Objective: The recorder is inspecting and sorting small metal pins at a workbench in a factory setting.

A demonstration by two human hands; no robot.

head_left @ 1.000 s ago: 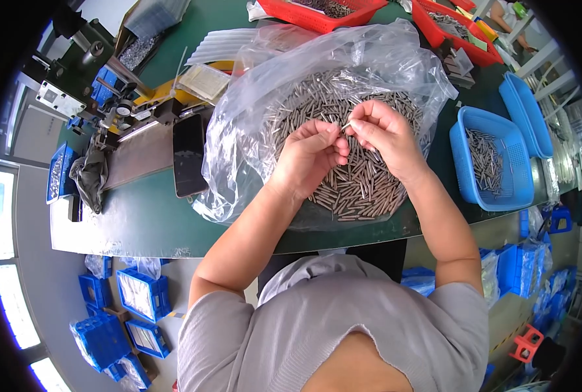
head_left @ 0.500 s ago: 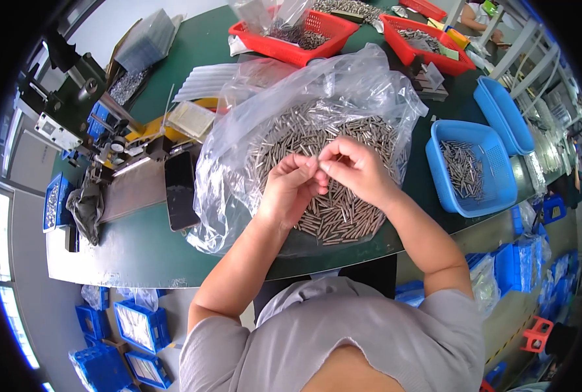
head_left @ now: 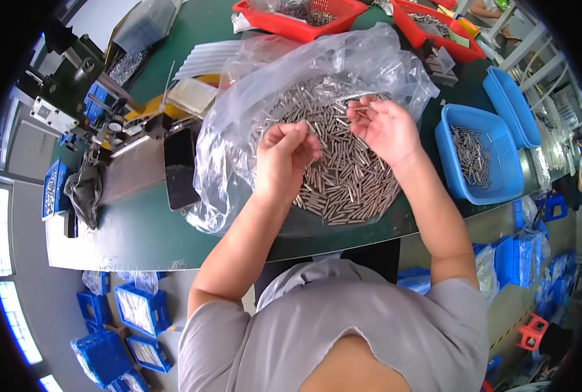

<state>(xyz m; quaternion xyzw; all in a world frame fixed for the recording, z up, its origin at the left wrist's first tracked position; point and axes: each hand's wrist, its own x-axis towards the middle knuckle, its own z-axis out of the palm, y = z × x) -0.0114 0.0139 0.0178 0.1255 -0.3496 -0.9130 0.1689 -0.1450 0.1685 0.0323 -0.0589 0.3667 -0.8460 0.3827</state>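
Observation:
A heap of small metal pins (head_left: 349, 189) lies on a spread clear plastic bag (head_left: 229, 140) in front of me. Over its left side is my left hand (head_left: 283, 157), thumb pressed against the curled fingers; whatever the pinch holds is too small to make out. To the right, my right hand (head_left: 389, 132) hovers above the heap with its palm partly turned up. A slim metal pin (head_left: 361, 108) lies across its bent fingertips. The two hands are apart.
A blue basket (head_left: 444, 153) holding more pins stands at right, beside another blue basket (head_left: 500, 98). Red baskets (head_left: 284, 27) are at the back. A dark phone (head_left: 181, 170) lies left of the bag, near a metal bench fixture (head_left: 131, 147).
My hands were together over the heap and have separated. The right moved right and away from me, its fingers loosening; the left shifted slightly left. The whole view has shifted a little.

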